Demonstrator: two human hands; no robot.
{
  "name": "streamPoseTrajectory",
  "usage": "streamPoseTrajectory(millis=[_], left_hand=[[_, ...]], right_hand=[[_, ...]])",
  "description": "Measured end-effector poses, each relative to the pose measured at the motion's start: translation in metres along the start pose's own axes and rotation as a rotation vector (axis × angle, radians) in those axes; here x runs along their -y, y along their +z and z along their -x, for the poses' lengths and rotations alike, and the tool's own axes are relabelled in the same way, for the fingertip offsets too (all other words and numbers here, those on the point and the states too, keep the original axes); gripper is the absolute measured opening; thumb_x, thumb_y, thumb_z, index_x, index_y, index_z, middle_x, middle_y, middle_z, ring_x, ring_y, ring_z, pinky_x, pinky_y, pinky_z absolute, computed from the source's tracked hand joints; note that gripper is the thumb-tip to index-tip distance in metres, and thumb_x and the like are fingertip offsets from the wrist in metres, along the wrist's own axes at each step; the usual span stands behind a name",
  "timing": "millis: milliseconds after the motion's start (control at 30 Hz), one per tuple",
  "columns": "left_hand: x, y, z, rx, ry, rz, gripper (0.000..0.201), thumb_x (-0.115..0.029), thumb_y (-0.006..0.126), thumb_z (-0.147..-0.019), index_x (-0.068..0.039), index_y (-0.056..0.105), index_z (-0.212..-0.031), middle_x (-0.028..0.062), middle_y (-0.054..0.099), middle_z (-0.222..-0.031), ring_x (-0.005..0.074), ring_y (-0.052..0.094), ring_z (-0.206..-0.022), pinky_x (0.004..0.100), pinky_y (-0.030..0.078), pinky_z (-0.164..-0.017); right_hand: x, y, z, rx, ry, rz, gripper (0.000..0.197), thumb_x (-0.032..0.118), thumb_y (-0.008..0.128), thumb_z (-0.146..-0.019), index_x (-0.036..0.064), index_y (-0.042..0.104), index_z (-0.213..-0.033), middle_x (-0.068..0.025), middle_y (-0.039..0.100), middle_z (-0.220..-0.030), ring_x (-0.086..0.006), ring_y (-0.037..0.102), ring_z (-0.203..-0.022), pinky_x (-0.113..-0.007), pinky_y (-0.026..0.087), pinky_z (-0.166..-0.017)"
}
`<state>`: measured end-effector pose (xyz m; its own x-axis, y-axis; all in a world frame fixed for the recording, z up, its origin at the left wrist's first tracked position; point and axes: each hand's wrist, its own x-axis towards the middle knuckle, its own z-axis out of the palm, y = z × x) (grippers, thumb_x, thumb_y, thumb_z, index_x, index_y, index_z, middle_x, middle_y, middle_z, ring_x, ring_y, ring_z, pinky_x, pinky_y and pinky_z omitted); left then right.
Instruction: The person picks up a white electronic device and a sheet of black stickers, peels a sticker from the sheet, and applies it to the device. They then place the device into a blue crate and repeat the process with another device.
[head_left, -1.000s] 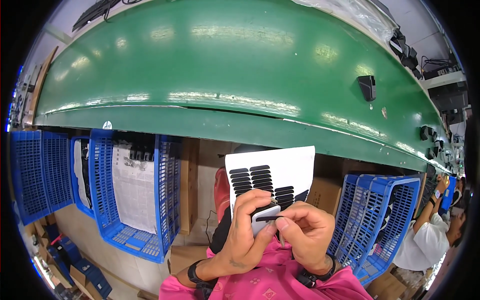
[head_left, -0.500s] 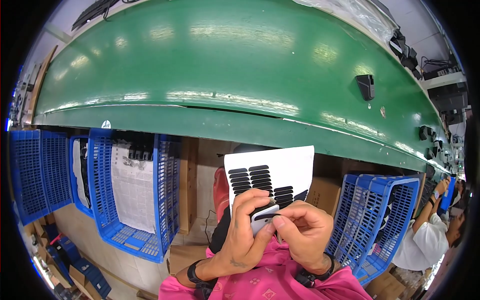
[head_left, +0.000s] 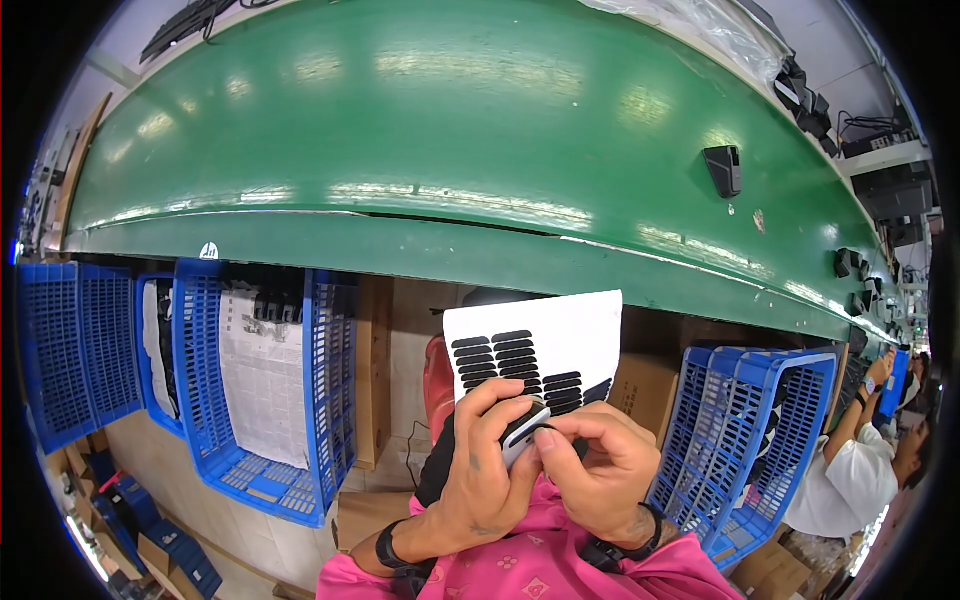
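Observation:
My left hand (head_left: pixel 487 460) is wrapped round a small device with a black body and a light grey face (head_left: pixel 521 434). It holds the device tilted, just above my lap. My right hand (head_left: pixel 600 460) pinches a thin black strip (head_left: pixel 545 428) between thumb and forefinger, against the device's edge; most of the strip is hidden by the fingers. Just beyond both hands, a white sheet (head_left: pixel 570 325) bears rows of black rounded adhesive pads (head_left: pixel 515 354). Its lower part is covered by my hands.
A long green workbench (head_left: pixel 400 130) runs ahead, with a black wedge-shaped part (head_left: pixel 722 171) on its right. Blue plastic crates (head_left: pixel 317 380) stand at left, another blue crate (head_left: pixel 690 440) at right. Cardboard boxes (head_left: pixel 640 395) sit under the bench. A person in white (head_left: pixel 850 480) works at far right.
My left hand has tilted the device so its grey face appears narrower. The right thumb and forefinger have moved slightly left along its edge, and less of the black strip shows.

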<state>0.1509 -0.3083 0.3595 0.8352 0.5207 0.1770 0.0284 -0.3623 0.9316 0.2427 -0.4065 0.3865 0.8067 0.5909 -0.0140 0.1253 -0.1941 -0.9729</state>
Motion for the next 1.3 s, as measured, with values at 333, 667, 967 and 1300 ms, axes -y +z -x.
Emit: streamPoseTrajectory(millis=[333, 667, 967, 1300], left_hand=[[0.005, 0.000, 0.006, -0.004, -0.047, 0.016, 0.043, 0.000, 0.059, -0.086, 0.004, 0.041, -0.125, 0.0223, 0.042, -0.126, 0.0330, 0.050, -0.111, 0.0403, 0.043, -0.094], [0.009, 0.000, 0.004, -0.055, -0.478, 0.930, 0.044, -0.009, 0.048, -0.095, 0.002, 0.027, -0.133, 0.0186, 0.039, -0.133, 0.0324, 0.060, -0.110, 0.0410, 0.051, -0.094], [0.023, -0.010, 0.021, 0.006, -0.223, 0.767, 0.036, -0.013, 0.053, -0.095, 0.001, 0.037, -0.124, 0.0193, 0.041, -0.130, 0.0363, 0.055, -0.118, 0.0451, 0.047, -0.099], [0.034, -0.038, 0.007, 0.713, -0.444, 0.466, 0.064, -0.017, 0.069, -0.085, -0.001, 0.040, -0.139, 0.0157, 0.059, -0.116, 0.0251, 0.063, -0.103, 0.0361, 0.051, -0.088]], right_hand=[[-0.009, -0.007, -0.006, 0.039, -0.058, 0.135, 0.011, -0.006, 0.070, -0.078, -0.0024, 0.062, -0.084, -0.0068, 0.064, -0.076, -0.0092, 0.058, -0.065, -0.020, 0.044, -0.058], [-0.024, -0.036, 0.007, 0.323, 0.390, 0.013, 0.014, 0.009, 0.066, -0.087, -0.0027, 0.067, -0.094, -0.0049, 0.066, -0.069, -0.0071, 0.059, -0.064, -0.023, 0.048, -0.059], [-0.024, -0.021, 0.007, 0.495, 0.410, -0.302, 0.023, 0.016, 0.073, -0.082, 0.0001, 0.066, -0.097, -0.0049, 0.065, -0.070, -0.0077, 0.061, -0.061, -0.024, 0.049, -0.057], [-0.018, -0.034, -0.003, 0.384, 0.066, 0.200, 0.021, 0.007, 0.076, -0.077, -0.0004, 0.068, -0.095, -0.0103, 0.067, -0.076, -0.0170, 0.064, -0.062, -0.025, 0.050, -0.057]])
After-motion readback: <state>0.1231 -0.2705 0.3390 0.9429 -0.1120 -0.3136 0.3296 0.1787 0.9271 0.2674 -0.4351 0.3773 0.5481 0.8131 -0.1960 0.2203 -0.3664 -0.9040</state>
